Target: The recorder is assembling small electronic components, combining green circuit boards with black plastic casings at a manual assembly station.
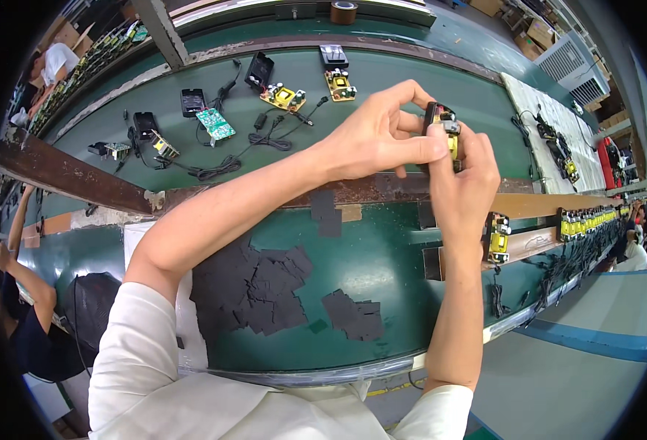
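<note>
Raised over the far side of the bench, my left hand [382, 139] and my right hand [467, 174] grip a small power adapter circuit board [451, 126] together. It has yellow and dark components and a black piece along one side; the fingers hide much of it. Both thumbs press on its near side. Below my left forearm lies a heap of thin black square sheets [265, 286] on the green bench top. A smaller pile of black sheets [354, 317] sits just right of it.
On the green belt [411, 66] beyond are adapter boards [283, 97] with open black cases [259, 71] and cables [213, 169]. A row of boards [594, 222] lines a rail at right. A brown post [81, 169] crosses at left. Another person's arm [26, 271] shows far left.
</note>
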Tool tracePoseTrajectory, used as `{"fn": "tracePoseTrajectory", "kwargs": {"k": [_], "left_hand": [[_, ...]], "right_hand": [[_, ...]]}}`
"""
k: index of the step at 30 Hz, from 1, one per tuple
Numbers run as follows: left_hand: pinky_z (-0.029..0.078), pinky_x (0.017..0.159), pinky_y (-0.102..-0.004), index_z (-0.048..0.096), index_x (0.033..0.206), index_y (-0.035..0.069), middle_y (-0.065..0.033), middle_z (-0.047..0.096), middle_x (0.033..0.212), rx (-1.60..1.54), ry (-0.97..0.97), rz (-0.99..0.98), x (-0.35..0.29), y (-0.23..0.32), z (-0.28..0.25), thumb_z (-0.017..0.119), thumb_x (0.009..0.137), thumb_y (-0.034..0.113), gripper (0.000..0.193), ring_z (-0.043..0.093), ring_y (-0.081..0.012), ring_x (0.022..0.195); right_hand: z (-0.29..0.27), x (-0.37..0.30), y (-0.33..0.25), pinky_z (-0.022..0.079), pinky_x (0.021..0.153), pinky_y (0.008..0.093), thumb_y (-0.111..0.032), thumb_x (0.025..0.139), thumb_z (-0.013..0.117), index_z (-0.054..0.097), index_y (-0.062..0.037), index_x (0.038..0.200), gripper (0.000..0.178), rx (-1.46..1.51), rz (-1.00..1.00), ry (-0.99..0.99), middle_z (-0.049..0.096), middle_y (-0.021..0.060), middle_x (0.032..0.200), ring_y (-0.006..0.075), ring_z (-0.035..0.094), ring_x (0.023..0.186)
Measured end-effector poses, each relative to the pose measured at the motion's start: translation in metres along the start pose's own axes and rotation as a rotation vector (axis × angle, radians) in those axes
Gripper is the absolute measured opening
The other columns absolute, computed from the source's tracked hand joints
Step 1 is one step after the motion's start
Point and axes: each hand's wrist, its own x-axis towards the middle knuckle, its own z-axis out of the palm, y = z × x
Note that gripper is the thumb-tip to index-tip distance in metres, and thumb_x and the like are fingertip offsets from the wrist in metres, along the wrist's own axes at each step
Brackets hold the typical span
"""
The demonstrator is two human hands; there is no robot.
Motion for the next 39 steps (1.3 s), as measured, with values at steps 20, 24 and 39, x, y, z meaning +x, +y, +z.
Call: {"fn": "tracePoseTrajectory", "kwargs": {"k": [20,24,39], "left_hand": [[0.054,0.083,-0.0277,0.057,0.135,0.003,-0.0052,0.075,0.102,-0.114,0.113,0.056,-0.007,-0.015,-0.020,0.067,0.108,0.020,0.034,0.067,-0.0076,0.092],[0.054,0.085,-0.0278,0.055,0.136,0.002,-0.0056,0.074,0.107,-0.113,0.159,0.141,-0.014,-0.011,-0.015,0.067,0.108,0.020,0.035,0.065,-0.0077,0.095],[0.054,0.099,-0.0530,0.054,0.138,-0.001,-0.0256,0.063,0.126,1.184,0.210,-0.042,-0.025,-0.028,-0.065,0.058,0.103,0.017,0.040,0.065,-0.0438,0.116]], "right_hand": [[0.019,-0.011,-0.044,0.032,0.045,0.0190,-0.020,0.109,0.064,0.048,-0.0003,0.155,0.052,0.883,0.562,-0.214,0.067,0.0042,0.088,0.0076,0.059,0.061],[0.027,-0.010,-0.052,0.032,0.046,0.0193,-0.017,0.108,0.064,0.049,-0.0004,0.155,0.051,0.878,0.581,-0.160,0.066,0.0028,0.085,0.0066,0.054,0.057],[-0.078,0.025,-0.008,0.051,0.066,0.0247,-0.023,0.106,0.070,0.063,0.0010,0.128,0.033,0.256,0.197,0.583,0.072,0.0144,0.105,0.0131,0.066,0.085]]}}
